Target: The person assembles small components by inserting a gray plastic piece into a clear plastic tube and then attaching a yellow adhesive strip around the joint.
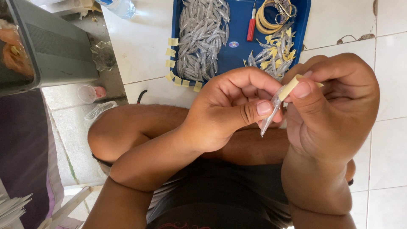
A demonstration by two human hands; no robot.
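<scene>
My left hand (231,108) and my right hand (335,106) meet over my lap and together pinch a small clear plastic fish-shaped piece (271,113). A strip of yellow tape (292,87) is wrapped at its upper end under my right thumb. Beyond my hands lies a blue tray (239,44) on the tiled floor. It holds a heap of clear pieces (202,38) on its left and taped pieces (275,53) on its right.
Short yellow tape strips (171,53) hang along the tray's left edge. A red-handled tool (251,25), tape rolls (266,19) and scissors (285,8) lie in the tray. A grey bin (51,46), a small plastic cup (89,93) and a bottle (121,6) sit at left.
</scene>
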